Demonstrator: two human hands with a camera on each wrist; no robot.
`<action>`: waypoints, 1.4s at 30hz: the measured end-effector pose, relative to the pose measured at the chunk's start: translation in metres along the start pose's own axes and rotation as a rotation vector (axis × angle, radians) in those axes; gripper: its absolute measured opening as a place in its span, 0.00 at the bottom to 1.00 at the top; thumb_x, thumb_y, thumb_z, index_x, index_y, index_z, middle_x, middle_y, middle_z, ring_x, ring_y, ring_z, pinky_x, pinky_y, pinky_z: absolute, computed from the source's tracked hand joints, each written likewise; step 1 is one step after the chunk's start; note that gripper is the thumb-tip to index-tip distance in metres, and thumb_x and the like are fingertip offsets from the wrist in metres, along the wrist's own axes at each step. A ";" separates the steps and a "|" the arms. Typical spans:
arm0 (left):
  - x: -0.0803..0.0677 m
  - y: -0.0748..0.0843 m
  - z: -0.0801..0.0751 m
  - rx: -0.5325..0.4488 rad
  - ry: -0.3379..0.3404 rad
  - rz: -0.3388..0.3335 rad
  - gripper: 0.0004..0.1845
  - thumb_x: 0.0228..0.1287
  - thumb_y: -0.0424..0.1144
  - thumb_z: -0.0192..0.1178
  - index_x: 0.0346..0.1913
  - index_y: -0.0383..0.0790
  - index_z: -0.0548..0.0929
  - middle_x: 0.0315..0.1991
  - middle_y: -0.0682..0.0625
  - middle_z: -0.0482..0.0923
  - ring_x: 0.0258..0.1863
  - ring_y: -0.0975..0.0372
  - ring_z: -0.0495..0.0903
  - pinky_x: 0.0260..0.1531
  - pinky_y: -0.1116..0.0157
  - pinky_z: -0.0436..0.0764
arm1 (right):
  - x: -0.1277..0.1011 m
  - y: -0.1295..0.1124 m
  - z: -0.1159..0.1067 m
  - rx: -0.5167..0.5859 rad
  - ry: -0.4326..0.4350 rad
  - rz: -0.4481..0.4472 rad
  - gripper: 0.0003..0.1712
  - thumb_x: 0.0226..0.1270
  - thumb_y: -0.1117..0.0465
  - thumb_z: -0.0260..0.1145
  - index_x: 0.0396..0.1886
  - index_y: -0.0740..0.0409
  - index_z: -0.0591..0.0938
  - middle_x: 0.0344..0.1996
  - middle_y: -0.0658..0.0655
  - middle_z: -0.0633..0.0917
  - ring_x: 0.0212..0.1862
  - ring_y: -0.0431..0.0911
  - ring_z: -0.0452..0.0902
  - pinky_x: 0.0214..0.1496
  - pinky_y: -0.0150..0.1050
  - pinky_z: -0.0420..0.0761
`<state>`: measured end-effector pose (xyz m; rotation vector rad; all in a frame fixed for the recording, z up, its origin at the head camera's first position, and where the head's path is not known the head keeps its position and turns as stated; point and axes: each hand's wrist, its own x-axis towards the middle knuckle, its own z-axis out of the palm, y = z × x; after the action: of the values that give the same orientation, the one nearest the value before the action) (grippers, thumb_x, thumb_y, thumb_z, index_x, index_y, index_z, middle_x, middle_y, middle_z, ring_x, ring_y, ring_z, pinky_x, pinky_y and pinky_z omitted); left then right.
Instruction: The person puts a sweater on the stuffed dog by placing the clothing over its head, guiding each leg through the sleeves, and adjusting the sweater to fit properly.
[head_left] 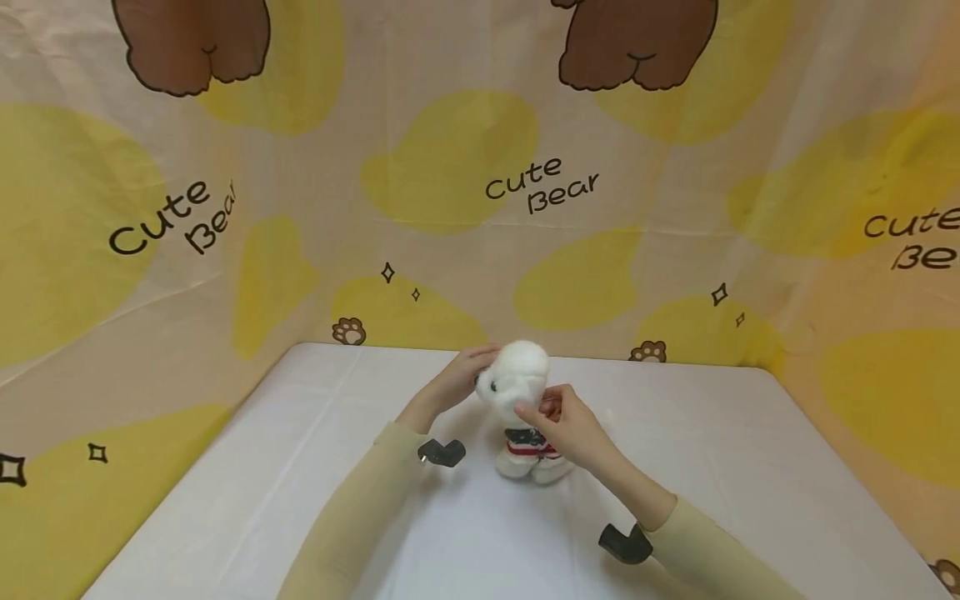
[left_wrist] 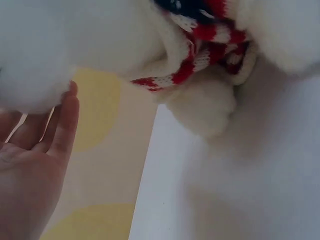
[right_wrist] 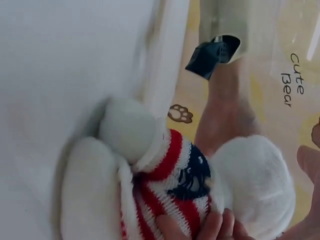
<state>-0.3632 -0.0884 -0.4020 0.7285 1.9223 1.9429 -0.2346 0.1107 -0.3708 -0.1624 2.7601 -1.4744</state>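
A white plush toy sits upright on the white table, its head turned to the left. It wears a knitted sweater with red and white stripes and a dark blue patch. My left hand is at the left side of its head; in the left wrist view that hand has its fingers mostly straight against the white fur. From the right, my right hand grips the toy below the head, thumb in front. In the right wrist view its fingers lie bent on the sweater.
The white table meets printed cloth walls at the back and both sides. A black wrist camera mount sits by the left sleeve, and another black mount by the right sleeve.
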 end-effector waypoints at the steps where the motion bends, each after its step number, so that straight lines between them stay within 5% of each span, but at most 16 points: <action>1: -0.001 0.000 -0.001 -0.001 0.002 0.010 0.22 0.72 0.39 0.45 0.62 0.29 0.69 0.55 0.49 0.74 0.51 0.65 0.74 0.52 0.66 0.74 | 0.002 0.000 0.003 0.004 0.020 -0.013 0.35 0.58 0.42 0.67 0.51 0.66 0.70 0.39 0.59 0.79 0.37 0.45 0.75 0.33 0.34 0.76; 7: -0.017 0.003 -0.004 0.135 0.012 0.064 0.21 0.70 0.38 0.49 0.62 0.33 0.71 0.57 0.43 0.75 0.53 0.62 0.73 0.58 0.60 0.69 | 0.017 0.011 0.007 -0.057 0.094 -0.110 0.42 0.53 0.40 0.70 0.55 0.67 0.70 0.45 0.61 0.78 0.44 0.49 0.74 0.40 0.40 0.76; 16: -0.037 0.013 0.023 0.324 0.240 0.104 0.16 0.59 0.43 0.65 0.48 0.40 0.80 0.44 0.46 0.80 0.41 0.60 0.78 0.44 0.64 0.78 | 0.021 0.029 -0.019 0.036 0.056 -0.147 0.36 0.55 0.47 0.71 0.61 0.57 0.71 0.51 0.60 0.80 0.52 0.53 0.76 0.52 0.47 0.79; 21: -0.046 0.017 0.042 0.399 0.299 0.134 0.16 0.56 0.43 0.68 0.46 0.43 0.80 0.42 0.47 0.81 0.40 0.58 0.79 0.42 0.64 0.78 | 0.018 0.041 -0.037 0.089 -0.016 -0.194 0.34 0.59 0.51 0.69 0.63 0.57 0.71 0.55 0.62 0.79 0.58 0.57 0.74 0.55 0.52 0.77; 28: -0.063 0.041 0.068 0.349 0.285 0.166 0.19 0.55 0.34 0.68 0.49 0.33 0.77 0.45 0.39 0.79 0.44 0.51 0.79 0.47 0.53 0.79 | 0.019 0.057 -0.049 0.110 -0.063 -0.250 0.33 0.62 0.53 0.67 0.64 0.57 0.69 0.58 0.61 0.77 0.60 0.57 0.71 0.58 0.56 0.73; 37: -0.048 0.010 0.057 0.333 0.315 0.184 0.19 0.55 0.37 0.68 0.49 0.38 0.78 0.45 0.43 0.80 0.44 0.55 0.79 0.46 0.57 0.80 | 0.020 0.058 -0.050 0.131 -0.077 -0.250 0.33 0.63 0.53 0.67 0.65 0.55 0.68 0.59 0.60 0.76 0.61 0.57 0.71 0.59 0.56 0.72; 40: -0.048 0.010 0.049 0.439 0.333 0.224 0.16 0.61 0.42 0.64 0.50 0.41 0.79 0.46 0.46 0.81 0.45 0.57 0.79 0.46 0.59 0.80 | 0.021 0.062 -0.056 0.083 -0.055 -0.269 0.32 0.64 0.51 0.65 0.65 0.56 0.68 0.59 0.61 0.76 0.61 0.57 0.71 0.58 0.57 0.73; 42: -0.052 0.011 0.039 0.593 0.364 0.261 0.16 0.64 0.44 0.61 0.52 0.41 0.79 0.48 0.47 0.80 0.48 0.56 0.79 0.48 0.57 0.79 | 0.020 0.067 -0.063 0.007 -0.017 -0.284 0.32 0.66 0.50 0.63 0.66 0.58 0.67 0.59 0.62 0.76 0.61 0.58 0.71 0.58 0.57 0.73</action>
<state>-0.2977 -0.0850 -0.3998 0.8504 2.8132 1.7316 -0.2643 0.1979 -0.3909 -0.5864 2.8101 -1.5271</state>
